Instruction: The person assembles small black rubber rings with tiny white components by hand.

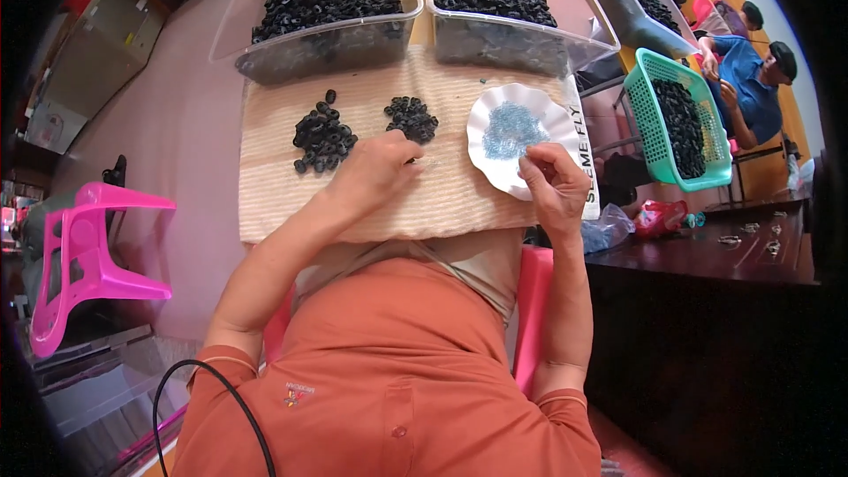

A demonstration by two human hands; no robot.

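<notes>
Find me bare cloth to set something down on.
The cloth is bare at its near-left corner, between the larger black pile and left forearm; near the front edge, between left hand and right hand; and, narrowly, between the smaller black pile and white plate. Crowded: the smaller pile, beside the left hand, and the plate.

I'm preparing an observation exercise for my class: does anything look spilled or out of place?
A bluish speck lies on the towel beyond the white plate, apart from its blue bits. It may have strayed, but is too small to identify.
</notes>
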